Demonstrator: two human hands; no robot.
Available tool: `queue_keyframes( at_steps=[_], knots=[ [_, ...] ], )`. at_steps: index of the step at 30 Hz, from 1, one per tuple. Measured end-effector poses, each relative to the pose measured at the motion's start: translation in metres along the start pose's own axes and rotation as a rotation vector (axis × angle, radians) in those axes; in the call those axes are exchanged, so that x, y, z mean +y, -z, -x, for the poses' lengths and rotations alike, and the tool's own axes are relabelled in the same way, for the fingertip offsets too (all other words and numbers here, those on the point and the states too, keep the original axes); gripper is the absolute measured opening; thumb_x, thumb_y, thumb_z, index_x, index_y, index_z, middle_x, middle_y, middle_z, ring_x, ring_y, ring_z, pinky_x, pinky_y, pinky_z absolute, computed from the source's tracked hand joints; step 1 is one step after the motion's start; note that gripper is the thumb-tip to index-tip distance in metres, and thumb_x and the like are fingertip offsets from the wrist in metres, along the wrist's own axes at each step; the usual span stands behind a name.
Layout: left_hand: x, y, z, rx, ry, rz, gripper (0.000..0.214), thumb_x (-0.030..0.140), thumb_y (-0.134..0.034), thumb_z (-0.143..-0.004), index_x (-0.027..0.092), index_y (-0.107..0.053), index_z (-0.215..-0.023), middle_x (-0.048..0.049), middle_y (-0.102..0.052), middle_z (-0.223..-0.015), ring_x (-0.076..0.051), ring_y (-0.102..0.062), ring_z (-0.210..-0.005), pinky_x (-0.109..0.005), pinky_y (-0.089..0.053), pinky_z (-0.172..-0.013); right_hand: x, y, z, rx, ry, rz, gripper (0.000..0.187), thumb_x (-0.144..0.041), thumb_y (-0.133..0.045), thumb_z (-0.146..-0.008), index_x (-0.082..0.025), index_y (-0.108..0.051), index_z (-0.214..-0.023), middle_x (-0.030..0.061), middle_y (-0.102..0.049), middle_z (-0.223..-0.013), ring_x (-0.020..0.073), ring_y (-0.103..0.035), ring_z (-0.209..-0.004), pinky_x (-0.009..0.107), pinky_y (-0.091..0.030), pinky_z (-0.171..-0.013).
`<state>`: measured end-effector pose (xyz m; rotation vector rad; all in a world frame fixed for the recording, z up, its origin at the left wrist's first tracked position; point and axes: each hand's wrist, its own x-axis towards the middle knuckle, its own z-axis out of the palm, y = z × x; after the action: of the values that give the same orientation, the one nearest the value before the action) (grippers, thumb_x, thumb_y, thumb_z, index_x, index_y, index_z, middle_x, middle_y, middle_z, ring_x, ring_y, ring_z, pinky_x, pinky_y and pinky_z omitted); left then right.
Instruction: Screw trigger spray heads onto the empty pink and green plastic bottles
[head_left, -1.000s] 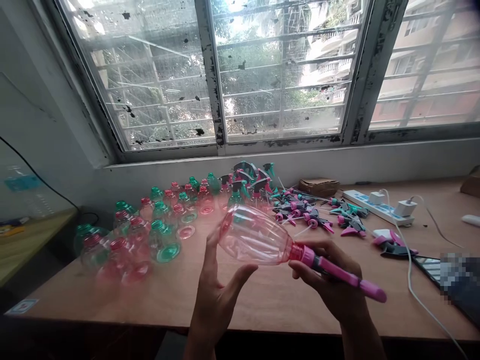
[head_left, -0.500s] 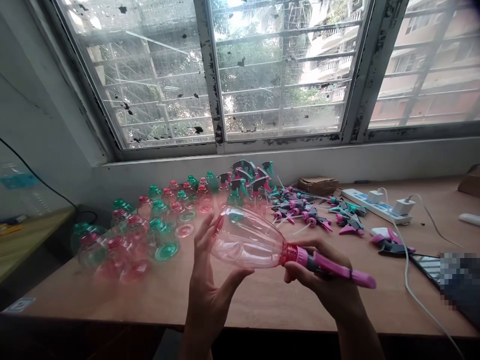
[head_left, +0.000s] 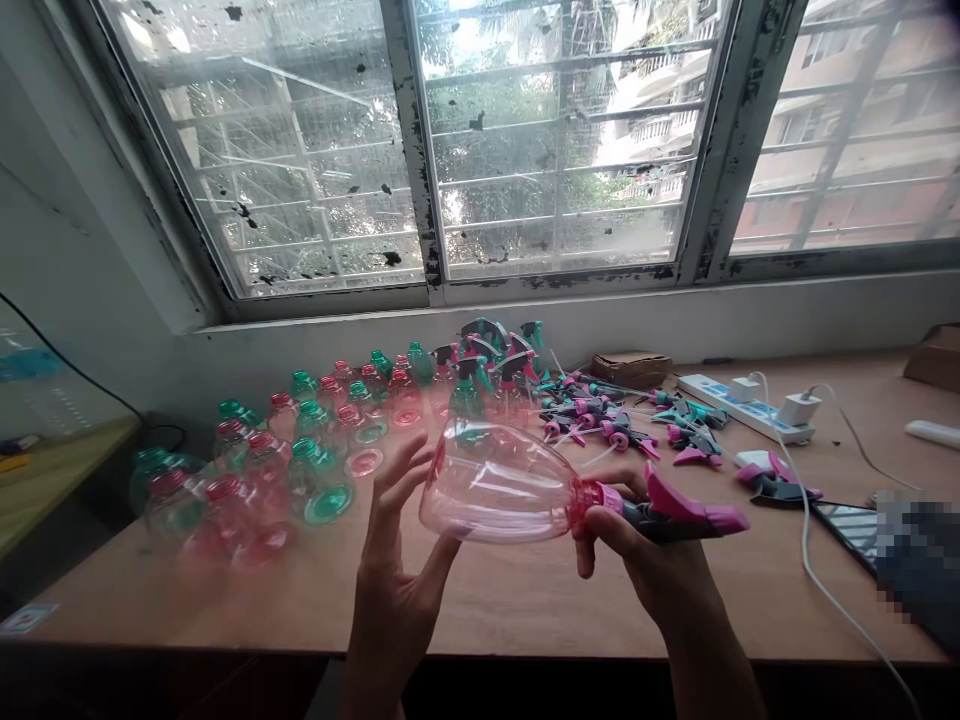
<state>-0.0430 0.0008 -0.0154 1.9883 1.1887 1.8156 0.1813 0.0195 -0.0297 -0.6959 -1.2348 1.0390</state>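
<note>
A clear pink spray bottle (head_left: 502,485) lies sideways in the air above the table, its base to the left. My right hand (head_left: 660,570) is closed around its neck, with the thumb by the collar of the pink and black trigger sprayer head (head_left: 690,510). The trigger points up. At the base, my left hand (head_left: 397,570) is open, fingers and thumb spread on either side of the bottle. Its thumb tip is at the bottle's lower edge; whether the other fingertips touch is hard to tell.
Several pink and green bottles without heads (head_left: 255,465) stand on the left of the table (head_left: 525,610). Bottles with sprayer heads (head_left: 469,390) are at the back. Loose sprayer heads (head_left: 600,415) lie in a pile, beside a white power strip (head_left: 739,405) and a cable (head_left: 806,540).
The sprayer head has turned so its trigger now shows upward. My left hand has loosened and drawn back left from the bottle. My right thumb has moved up onto the neck.
</note>
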Motion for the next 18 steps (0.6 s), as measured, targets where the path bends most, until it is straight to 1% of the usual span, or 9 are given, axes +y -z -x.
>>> queue_keyframes(
  at_steps=[1,3,5,6,9,12,14,16,18],
  knots=[
    [-0.002,0.002,0.002,-0.022,0.015,0.02,0.056,0.029,-0.079,-0.088,0.037,-0.057,-0.138,-0.0046,-0.052,-0.155,-0.031,-0.039,-0.152,-0.052,-0.033,-0.125,0.001,0.001,0.0,-0.007,0.002,-0.008,0.023,-0.042,-0.08,-0.086,-0.024,-0.07,-0.094,-0.003,-0.072,-0.058,0.0183,-0.067,-0.046,0.031,-0.057,-0.051],
    [-0.006,0.003,0.005,-0.061,0.093,0.105,0.066,0.047,-0.083,-0.082,0.032,-0.056,-0.141,-0.0091,-0.052,-0.155,-0.035,-0.043,-0.149,-0.052,-0.036,-0.124,0.002,0.003,0.002,0.014,0.054,0.06,0.023,-0.04,-0.085,-0.081,-0.025,-0.072,-0.094,-0.002,-0.074,-0.062,0.0192,-0.069,-0.05,0.029,-0.056,-0.05],
    [-0.006,0.0,0.007,-0.023,0.195,0.226,0.077,0.067,-0.076,-0.079,0.025,-0.057,-0.14,-0.0142,-0.056,-0.151,-0.04,-0.048,-0.145,-0.053,-0.042,-0.12,0.002,0.003,0.004,0.042,0.161,0.2,0.026,-0.038,-0.09,-0.075,-0.026,-0.075,-0.093,-0.0004,-0.075,-0.066,0.0199,-0.068,-0.054,0.029,-0.054,-0.05],
    [-0.005,-0.002,0.007,0.03,0.249,0.274,0.075,0.071,-0.071,-0.081,0.023,-0.059,-0.138,-0.0152,-0.058,-0.149,-0.04,-0.051,-0.143,-0.053,-0.045,-0.117,0.002,0.003,0.005,0.049,0.214,0.263,0.026,-0.037,-0.091,-0.073,-0.026,-0.076,-0.092,-0.0001,-0.075,-0.067,0.0194,-0.066,-0.053,0.029,-0.053,-0.05],
    [0.001,-0.006,0.003,0.158,0.322,0.308,0.049,0.057,-0.067,-0.092,0.023,-0.065,-0.127,-0.0121,-0.065,-0.142,-0.036,-0.055,-0.14,-0.053,-0.047,-0.116,0.002,0.002,0.005,0.033,0.245,0.311,0.026,-0.034,-0.094,-0.071,-0.027,-0.078,-0.091,-0.0019,-0.073,-0.063,0.0176,-0.062,-0.05,0.028,-0.05,-0.049],
    [0.007,-0.004,0.001,0.079,0.179,0.311,0.034,0.04,-0.067,-0.097,0.031,-0.067,-0.13,-0.0061,-0.059,-0.152,-0.032,-0.046,-0.148,-0.051,-0.039,-0.122,0.0,-0.001,0.004,0.004,0.115,0.121,0.024,-0.032,-0.091,-0.074,-0.028,-0.076,-0.092,-0.0031,-0.075,-0.064,0.0176,-0.066,-0.052,0.025,-0.052,-0.047],
    [0.008,0.0,0.003,0.002,0.095,0.356,0.037,0.033,-0.064,-0.1,0.04,-0.063,-0.136,-0.0004,-0.052,-0.158,-0.03,-0.038,-0.153,-0.052,-0.034,-0.125,-0.001,-0.001,0.004,-0.02,0.076,0.008,0.021,-0.032,-0.088,-0.079,-0.029,-0.075,-0.094,-0.0039,-0.076,-0.063,0.0175,-0.068,-0.052,0.024,-0.053,-0.048],
    [0.008,0.002,0.006,-0.01,0.093,0.406,0.042,0.044,-0.065,-0.098,0.043,-0.061,-0.139,0.0,-0.051,-0.159,-0.034,-0.038,-0.153,-0.055,-0.035,-0.124,0.0,-0.001,0.007,-0.008,0.114,0.031,0.022,-0.032,-0.089,-0.078,-0.029,-0.075,-0.094,-0.0026,-0.077,-0.066,0.0181,-0.068,-0.053,0.025,-0.053,-0.049],
    [0.008,0.001,0.007,0.022,0.18,0.441,0.063,0.07,-0.061,-0.089,0.037,-0.059,-0.142,-0.0052,-0.053,-0.157,-0.04,-0.042,-0.149,-0.059,-0.04,-0.12,0.001,0.0,0.009,0.022,0.195,0.164,0.027,-0.033,-0.093,-0.072,-0.028,-0.077,-0.092,-0.0003,-0.078,-0.069,0.0189,-0.067,-0.054,0.026,-0.051,-0.049]
  ],
)
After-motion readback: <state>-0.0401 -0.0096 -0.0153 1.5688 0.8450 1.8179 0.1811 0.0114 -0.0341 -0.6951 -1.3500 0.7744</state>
